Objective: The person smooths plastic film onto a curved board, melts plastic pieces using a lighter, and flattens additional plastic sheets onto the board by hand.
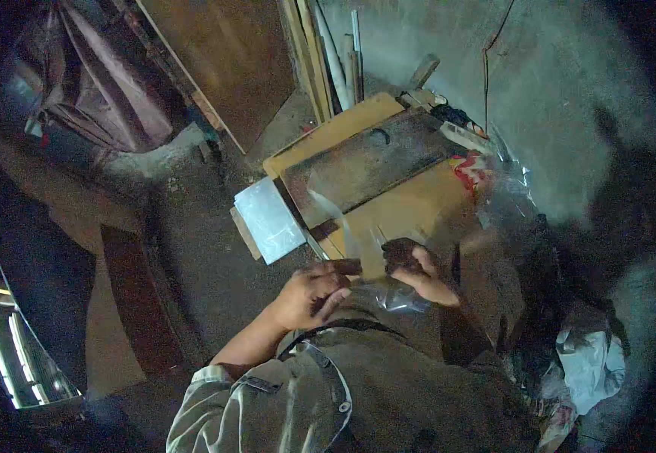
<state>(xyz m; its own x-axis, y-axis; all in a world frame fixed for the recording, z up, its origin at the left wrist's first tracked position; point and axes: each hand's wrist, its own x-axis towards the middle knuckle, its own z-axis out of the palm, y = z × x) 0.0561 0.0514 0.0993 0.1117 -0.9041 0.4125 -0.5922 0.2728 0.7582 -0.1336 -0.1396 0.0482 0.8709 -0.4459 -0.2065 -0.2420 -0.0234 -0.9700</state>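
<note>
Evidently, both bare hands are busy with thin clear film, which lies over the near-left part of the dark board and reaches from there toward the fingers. The left hand is on the near side of the board, its fingers bent and drawn close together with the thumb just beneath; whether they pinch the film's edge, one cannot tell. The right hand, farther right on that same near side, has its fingers curled inward and the thumb close by; blur and shadow hide whether anything is caught between them. More clear plastic glints just below the right hand, farther from the board, and whether it belongs to the same piece is not clear.

The film looks very light, limp and slippery, likely to cling or crease and easy to tear. It would probably be best held by an edge or corner, lightly pinched and kept spread between two hands.

As for counts, there is one dark board on one yellowish table. One pile of pale, shiny sheets lies beyond the board's left end; its sheets cannot be counted. One small dark curved piece rests on the board near its far edge. One red and yellow packet lies just past the board's right end, and one crumpled white bag is well apart from the board, to its near right.
</note>
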